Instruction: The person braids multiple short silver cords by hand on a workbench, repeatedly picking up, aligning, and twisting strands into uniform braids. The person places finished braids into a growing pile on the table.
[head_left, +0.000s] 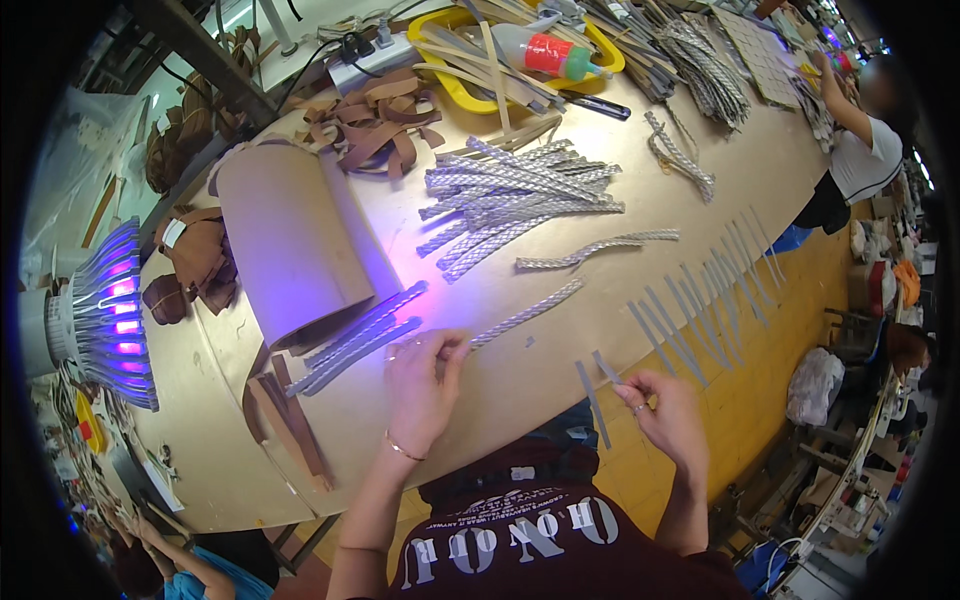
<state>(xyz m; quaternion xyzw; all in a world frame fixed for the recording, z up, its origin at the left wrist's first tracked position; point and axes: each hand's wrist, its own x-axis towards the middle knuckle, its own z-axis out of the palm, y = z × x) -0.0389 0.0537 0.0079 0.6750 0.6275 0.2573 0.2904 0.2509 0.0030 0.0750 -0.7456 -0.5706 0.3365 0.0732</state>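
My left hand is closed, its fingertips pinched at the near end of a grey-white braided strap lying on the table. Thumb and finger of my right hand grip a thin grey strip at the table's front edge. Beside it another grey strip hangs over the edge, and several more strips line that edge to the right. Two or three braided straps lie left of my left hand. A larger pile of braided straps sits farther back.
A brown cardboard tube lies at the left, near a purple-lit finned lamp. Brown strips are heaped behind. A yellow tray holds a bottle; a cutter knife lies beside it. Another person works at the far right.
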